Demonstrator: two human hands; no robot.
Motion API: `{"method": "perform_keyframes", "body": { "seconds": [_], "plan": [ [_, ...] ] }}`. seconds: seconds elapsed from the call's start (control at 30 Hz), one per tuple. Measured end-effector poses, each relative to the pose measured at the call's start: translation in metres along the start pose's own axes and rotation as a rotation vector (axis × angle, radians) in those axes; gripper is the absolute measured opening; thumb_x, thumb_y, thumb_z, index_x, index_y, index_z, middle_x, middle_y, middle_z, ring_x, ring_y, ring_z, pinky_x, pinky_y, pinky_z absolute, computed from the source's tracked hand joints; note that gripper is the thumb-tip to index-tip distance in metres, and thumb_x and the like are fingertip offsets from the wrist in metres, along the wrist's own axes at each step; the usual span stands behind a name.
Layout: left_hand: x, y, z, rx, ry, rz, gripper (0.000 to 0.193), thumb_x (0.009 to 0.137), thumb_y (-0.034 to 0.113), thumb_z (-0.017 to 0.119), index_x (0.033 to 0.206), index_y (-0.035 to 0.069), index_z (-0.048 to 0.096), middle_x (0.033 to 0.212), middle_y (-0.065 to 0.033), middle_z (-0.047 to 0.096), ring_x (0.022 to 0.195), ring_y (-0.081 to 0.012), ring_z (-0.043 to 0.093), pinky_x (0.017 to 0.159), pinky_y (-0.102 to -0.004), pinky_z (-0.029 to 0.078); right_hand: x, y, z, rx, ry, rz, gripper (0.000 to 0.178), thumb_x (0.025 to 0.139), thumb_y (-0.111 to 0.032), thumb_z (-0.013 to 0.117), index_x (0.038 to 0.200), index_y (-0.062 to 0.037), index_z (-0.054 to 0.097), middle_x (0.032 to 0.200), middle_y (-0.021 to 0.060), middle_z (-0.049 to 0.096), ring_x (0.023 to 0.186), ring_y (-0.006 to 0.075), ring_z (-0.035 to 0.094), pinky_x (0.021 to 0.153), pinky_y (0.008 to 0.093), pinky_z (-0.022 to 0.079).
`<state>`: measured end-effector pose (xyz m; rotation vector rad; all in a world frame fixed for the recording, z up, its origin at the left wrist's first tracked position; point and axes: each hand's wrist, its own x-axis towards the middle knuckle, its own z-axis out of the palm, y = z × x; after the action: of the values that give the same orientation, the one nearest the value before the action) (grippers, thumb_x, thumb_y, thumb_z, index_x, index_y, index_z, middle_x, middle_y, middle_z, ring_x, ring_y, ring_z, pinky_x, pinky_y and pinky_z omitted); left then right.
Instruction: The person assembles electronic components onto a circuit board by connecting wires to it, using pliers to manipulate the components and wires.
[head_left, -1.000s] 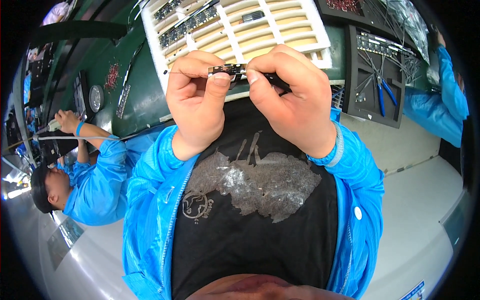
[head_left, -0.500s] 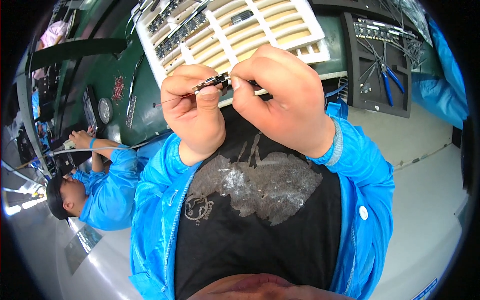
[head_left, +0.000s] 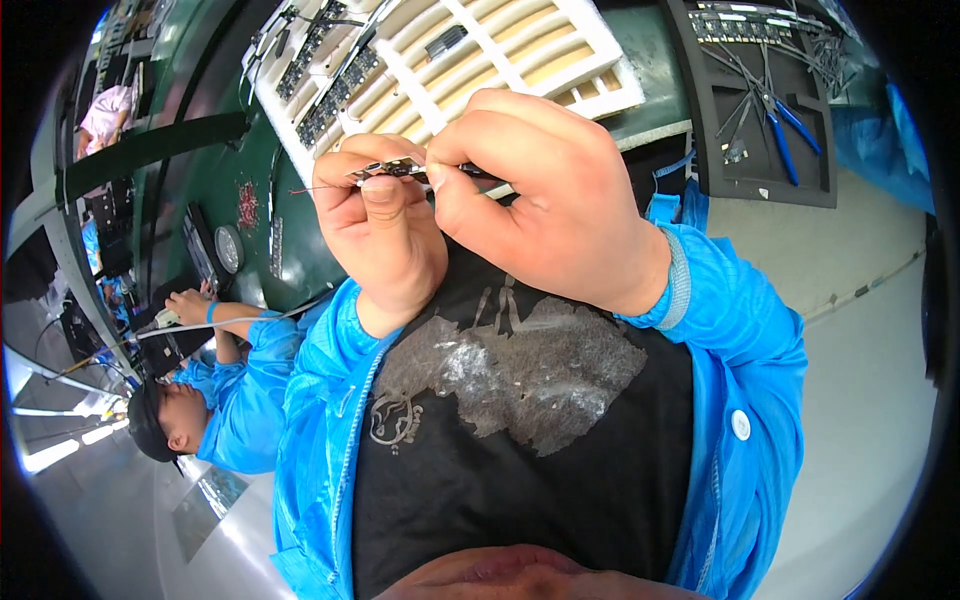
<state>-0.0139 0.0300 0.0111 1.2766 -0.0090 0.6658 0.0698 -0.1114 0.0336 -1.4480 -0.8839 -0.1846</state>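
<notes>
A small dark circuit board (head_left: 398, 167) with bright metal spots is held in front of my chest. My left hand (head_left: 385, 225) pinches it between thumb and curled fingers, with a thin reddish wire sticking out on the left side. My right hand (head_left: 550, 190) is closed in a pinch at the board's right end. Its fingers hide that end, and I cannot tell whether they also hold a smaller part. Just beyond both hands lies a white foam tray (head_left: 612, 48) with long slots, several dark circuit boards (head_left: 340, 105) filling its left side.
At the right, a black tray (head_left: 826, 185) holds blue-handled pliers (head_left: 790, 145) and thin grey strips. Small red parts (head_left: 247, 205), a round dish (head_left: 229, 249) and a narrow board strip (head_left: 276, 247) lie on the green table (head_left: 310, 265). A co-worker in blue (head_left: 250, 370) sits at the left.
The view has shifted, so the surroundings sit differently in it. Both hands have moved slightly left with the circuit board, which now lies more level. Both still pinch.
</notes>
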Motion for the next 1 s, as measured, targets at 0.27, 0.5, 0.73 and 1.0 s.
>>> {"method": "perform_keyframes", "body": {
  "seconds": [0.27, 0.5, 0.73, 1.0],
  "plan": [
    [0.007, 0.002, 0.005, -0.085, -0.011, -0.143, 0.021, 0.101, 0.018, 0.068, 0.104, 0.006, 0.051, 0.096, -0.0095, 0.059, 0.086, -0.0177, 0.058, 0.077, -0.0299, 0.048, 0.004, 0.001, -0.002, 0.031, 0.016, 0.073, 0.006, 0.079, -0.002, 0.069, 0.084, -0.0021, 0.065, 0.073, 0.0109, 0.058, 0.065, 0.0265, 0.058, 0.059, 0.0349, 0.047],
    [0.01, 0.001, 0.005, -0.108, -0.007, -0.2, 0.019, 0.101, 0.016, 0.067, 0.102, 0.007, 0.05, 0.095, -0.0091, 0.058, 0.085, -0.0182, 0.057, 0.077, -0.0309, 0.049, 0.007, 0.005, -0.002, -0.054, 0.038, 0.014, 0.007, 0.079, -0.005, 0.071, 0.083, -0.0038, 0.065, 0.074, 0.0114, 0.058, 0.066, 0.0302, 0.059, 0.06, 0.0372, 0.048],
    [0.01, 0.002, 0.009, -0.1, 0.035, -0.193, 0.02, 0.101, 0.017, 0.067, 0.102, 0.006, 0.05, 0.097, -0.0099, 0.059, 0.087, -0.018, 0.058, 0.079, -0.0306, 0.049, 0.007, 0.006, 0.0, -0.128, 0.043, -0.009, 0.008, 0.078, -0.005, 0.072, 0.083, -0.005, 0.066, 0.076, 0.0112, 0.06, 0.068, 0.0309, 0.06, 0.062, 0.0382, 0.049],
    [0.009, 0.004, 0.003, -0.082, 0.047, -0.235, 0.018, 0.102, 0.016, 0.065, 0.103, 0.005, 0.051, 0.102, -0.0111, 0.061, 0.089, -0.0161, 0.059, 0.083, -0.0311, 0.05, 0.005, 0.007, 0.001, -0.165, 0.012, -0.024, 0.009, 0.079, -0.005, 0.071, 0.087, -0.0047, 0.067, 0.08, 0.0113, 0.062, 0.072, 0.0315, 0.061, 0.065, 0.0396, 0.051]
  ]
}}
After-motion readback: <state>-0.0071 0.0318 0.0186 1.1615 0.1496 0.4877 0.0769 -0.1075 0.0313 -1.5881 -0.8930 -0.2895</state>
